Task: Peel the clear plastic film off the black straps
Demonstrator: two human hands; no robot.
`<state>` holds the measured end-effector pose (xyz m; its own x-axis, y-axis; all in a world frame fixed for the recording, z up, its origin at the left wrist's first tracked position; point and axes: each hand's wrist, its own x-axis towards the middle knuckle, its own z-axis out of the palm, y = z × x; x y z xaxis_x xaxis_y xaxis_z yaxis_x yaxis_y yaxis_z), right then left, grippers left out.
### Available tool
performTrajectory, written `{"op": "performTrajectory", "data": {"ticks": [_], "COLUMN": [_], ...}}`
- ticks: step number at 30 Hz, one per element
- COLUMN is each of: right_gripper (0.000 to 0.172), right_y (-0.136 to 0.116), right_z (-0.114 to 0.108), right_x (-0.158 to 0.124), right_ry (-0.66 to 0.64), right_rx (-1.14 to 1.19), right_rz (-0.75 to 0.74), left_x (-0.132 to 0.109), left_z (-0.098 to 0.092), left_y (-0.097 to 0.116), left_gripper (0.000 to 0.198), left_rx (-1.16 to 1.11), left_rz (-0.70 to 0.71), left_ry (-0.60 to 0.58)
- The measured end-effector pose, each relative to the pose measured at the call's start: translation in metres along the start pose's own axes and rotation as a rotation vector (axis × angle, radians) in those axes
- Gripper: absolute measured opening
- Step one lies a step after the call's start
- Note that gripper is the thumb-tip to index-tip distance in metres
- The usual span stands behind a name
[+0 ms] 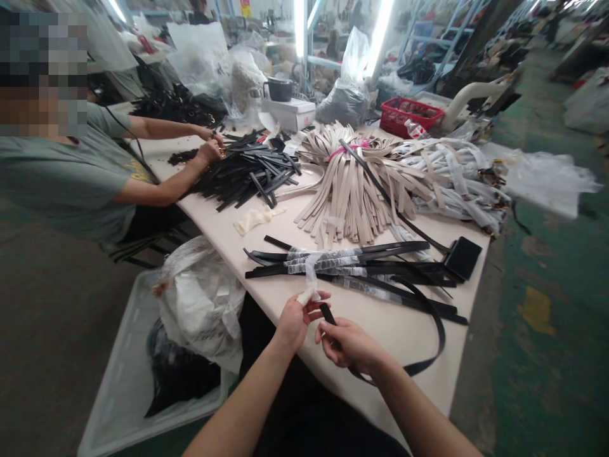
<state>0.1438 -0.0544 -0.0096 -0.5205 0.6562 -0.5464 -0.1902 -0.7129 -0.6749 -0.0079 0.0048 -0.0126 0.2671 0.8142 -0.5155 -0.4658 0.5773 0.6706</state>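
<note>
My left hand point(295, 322) is closed on a strip of thin whitish plastic film point(311, 274) near the front edge of the table, a pale covering on its thumb or fingertip. Just to its right, my right hand point(351, 346) pinches the end of a long black strap point(327, 313). The rest of that strap loops out to the right and back over the table. Beyond my hands lie several black straps point(380, 266), partly wrapped in clear plastic. A black rectangular object point(462, 258) rests by their right ends.
A large bundle of beige straps point(352, 190) tied in pink lies behind, with plastic-wrapped straps point(457, 184) beside it. At left, a co-worker point(71, 178) handles small parts near a pile of black strips point(247, 168). A white bin point(111, 374) with bags stands below the table's left edge.
</note>
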Motion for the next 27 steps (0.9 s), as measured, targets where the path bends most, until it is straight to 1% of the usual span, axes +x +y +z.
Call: {"op": "performTrajectory", "data": {"ticks": [1, 2, 3, 4, 6, 7, 8, 10, 13, 15, 17, 19, 21, 24, 27], "right_gripper": [0.044, 0.044, 0.043, 0.042, 0.037, 0.034, 0.032, 0.031, 0.032, 0.033, 0.034, 0.033, 0.032, 0.028, 0.025], "right_y": [0.000, 0.000, -0.002, -0.004, -0.013, -0.018, -0.022, -0.030, -0.034, -0.033, -0.031, -0.029, -0.029, -0.031, -0.034], "right_z": [0.000, 0.001, 0.002, 0.003, 0.005, 0.006, 0.008, 0.010, 0.012, 0.012, 0.014, 0.015, 0.016, 0.018, 0.019], "right_x": [0.000, 0.000, 0.000, 0.000, -0.001, -0.001, 0.000, 0.002, 0.008, 0.012, 0.015, 0.016, 0.017, 0.016, 0.014], "right_ry": [0.017, 0.066, 0.152, 0.272, 0.538, 0.637, 0.695, 0.715, 0.657, 0.652, 0.701, 0.755, 0.765, 0.745, 0.750], "right_rx": [-0.011, -0.029, -0.063, -0.119, -0.274, -0.356, -0.422, -0.468, -0.378, -0.339, -0.370, -0.421, -0.441, -0.449, -0.459], "right_rz": [0.002, -0.019, -0.073, -0.163, -0.395, -0.496, -0.563, -0.596, -0.554, -0.541, -0.535, -0.537, -0.559, -0.595, -0.580], "left_x": [0.002, 0.004, 0.005, 0.005, 0.003, 0.002, 0.000, -0.004, -0.007, -0.009, -0.009, -0.009, -0.009, -0.007, -0.006], "left_z": [0.002, 0.003, 0.005, 0.007, 0.012, 0.014, 0.017, 0.022, 0.027, 0.027, 0.027, 0.026, 0.024, 0.024, 0.025], "left_y": [0.001, 0.002, 0.003, 0.003, 0.004, 0.004, 0.004, 0.004, 0.003, 0.002, 0.001, 0.001, 0.001, 0.004, 0.004], "left_gripper": [0.032, 0.032, 0.032, 0.032, 0.035, 0.036, 0.036, 0.037, 0.038, 0.037, 0.034, 0.030, 0.026, 0.027, 0.032], "left_rx": [-0.033, -0.053, -0.065, -0.067, -0.048, -0.031, -0.014, 0.028, 0.120, 0.195, 0.263, 0.321, 0.356, 0.311, 0.206], "left_rz": [0.005, -0.002, -0.017, -0.033, -0.052, -0.048, -0.035, 0.006, 0.059, 0.082, 0.116, 0.168, 0.216, 0.209, 0.171], "left_ry": [0.048, 0.081, 0.098, 0.105, 0.100, 0.094, 0.086, 0.077, 0.050, 0.012, -0.011, -0.003, 0.012, 0.029, 0.073]}}
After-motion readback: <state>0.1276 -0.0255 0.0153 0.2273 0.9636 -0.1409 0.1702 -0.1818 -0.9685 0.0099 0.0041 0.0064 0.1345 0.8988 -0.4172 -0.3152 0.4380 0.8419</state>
